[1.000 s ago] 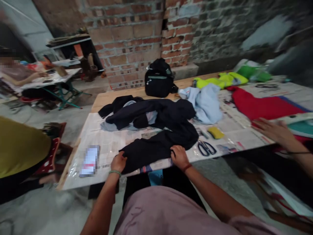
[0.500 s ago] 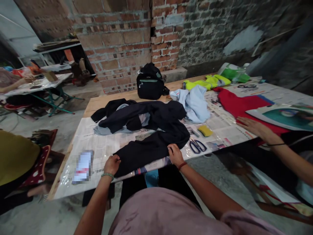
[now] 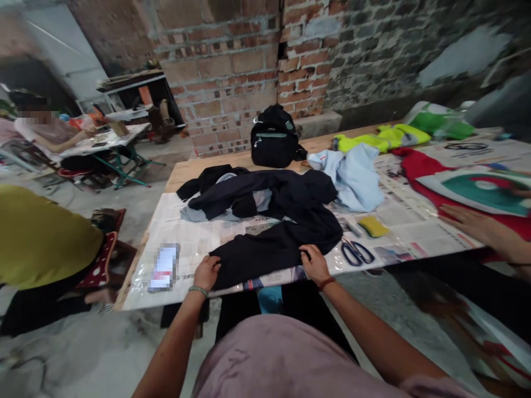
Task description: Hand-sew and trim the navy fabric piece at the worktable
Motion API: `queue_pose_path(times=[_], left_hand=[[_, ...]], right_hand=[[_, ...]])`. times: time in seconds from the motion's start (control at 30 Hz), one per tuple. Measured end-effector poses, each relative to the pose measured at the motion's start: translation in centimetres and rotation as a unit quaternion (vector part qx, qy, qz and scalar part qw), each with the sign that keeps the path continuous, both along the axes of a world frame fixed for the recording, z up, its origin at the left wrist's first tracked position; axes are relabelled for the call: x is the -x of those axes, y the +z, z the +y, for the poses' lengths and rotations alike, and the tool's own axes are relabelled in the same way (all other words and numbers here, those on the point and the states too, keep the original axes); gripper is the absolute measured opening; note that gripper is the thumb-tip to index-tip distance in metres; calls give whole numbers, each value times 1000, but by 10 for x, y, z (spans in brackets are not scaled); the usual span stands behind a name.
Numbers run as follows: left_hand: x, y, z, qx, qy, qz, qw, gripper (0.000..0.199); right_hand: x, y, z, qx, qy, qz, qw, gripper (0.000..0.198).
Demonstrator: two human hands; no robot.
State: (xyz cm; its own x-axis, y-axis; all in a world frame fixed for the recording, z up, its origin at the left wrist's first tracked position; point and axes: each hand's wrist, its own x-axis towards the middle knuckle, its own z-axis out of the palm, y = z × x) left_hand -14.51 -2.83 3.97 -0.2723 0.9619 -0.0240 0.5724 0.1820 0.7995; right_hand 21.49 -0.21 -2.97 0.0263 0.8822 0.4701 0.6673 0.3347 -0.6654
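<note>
A dark garment (image 3: 257,251) lies across the newspaper-covered table, one long sleeve or leg stretched along the front edge. My left hand (image 3: 207,272) pinches the end of that length at its left corner. Farther right, my right hand (image 3: 314,262) grips the near edge of the same cloth, fingers curled on it. Behind, the rest of the garment is bunched up, with grey-blue lining showing. Dark-handled scissors (image 3: 357,253) lie just right of my right hand, and a yellow sponge (image 3: 373,226) is beyond them.
A phone (image 3: 164,267) lies at the table's left. A black backpack (image 3: 274,141), light blue cloth (image 3: 352,177) and yellow-green garment (image 3: 381,138) are at the back. On the right, a co-worker's hand (image 3: 477,224) rests beside an iron (image 3: 477,188) on red cloth (image 3: 418,171).
The view has turned left, so things sit farther right in it. Both my hands keep their hold on the dark garment. The co-worker's iron has moved left over the red cloth.
</note>
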Motion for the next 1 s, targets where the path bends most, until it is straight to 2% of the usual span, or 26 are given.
queue_pose_path(times=[0.17,0.33,0.5,0.7,0.77,0.87,1.0], left_hand=[[8,-7,-7,-39,-55,52,996,12],[18,-18,-13,-53,-58,66,995,13],[21,-9,-20,-54,-70,65,994,18],[13,25,-30,-68,-81,76,991,20],[10,42,-31,-92,-87,81,989,21],[7,72,-29,-139,-65,100,983,22],[3,126,-20,-213,-38,160,963,22]], right_hand=[[-2,-7,-1,-8,6,-15,1000,20],[-4,-16,1,-28,11,-28,999,19],[-5,-17,1,-26,16,-43,999,21],[0,4,-2,34,57,-162,985,42],[1,17,0,57,69,-197,976,39],[-4,40,9,73,84,-204,973,21],[-17,84,28,36,120,-183,975,23]])
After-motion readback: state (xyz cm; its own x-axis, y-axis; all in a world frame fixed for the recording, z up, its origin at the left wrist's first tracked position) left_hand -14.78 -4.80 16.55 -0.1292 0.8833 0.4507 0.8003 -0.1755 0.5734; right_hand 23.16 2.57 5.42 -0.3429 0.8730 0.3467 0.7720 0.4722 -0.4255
